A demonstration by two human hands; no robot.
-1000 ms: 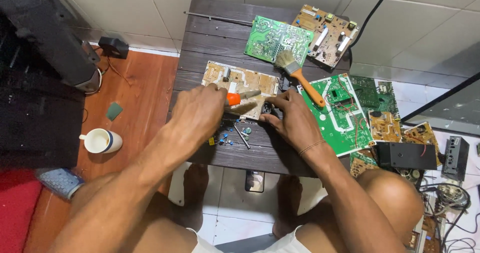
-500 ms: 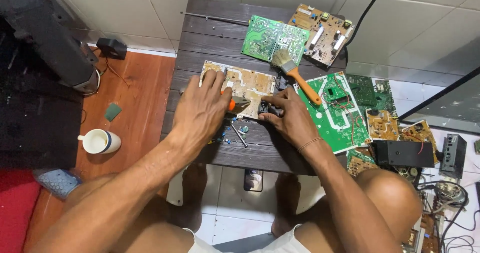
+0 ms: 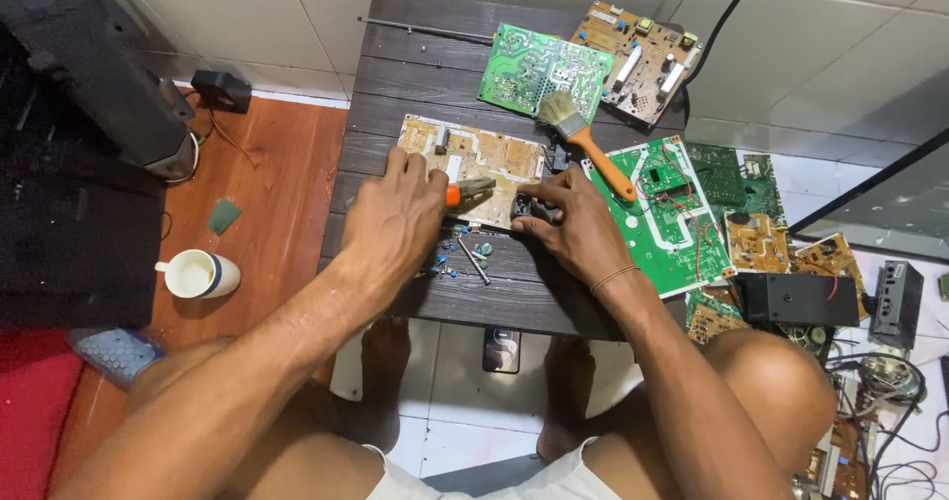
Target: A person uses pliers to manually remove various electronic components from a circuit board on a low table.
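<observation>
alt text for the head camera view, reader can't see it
Seen from above, a person's left hand grips an orange-handled tool against a tan circuit board on a dark wooden table, while the right hand pinches a small black part at the board's edge. A paintbrush and green circuit boards lie nearby.

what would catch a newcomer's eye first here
Both hands meet over a tan circuit board on the dark wooden table: the left hand grips an orange-handled tool, the right hand pinches a small black part. An orange-handled brush lies behind, across green boards.
</observation>
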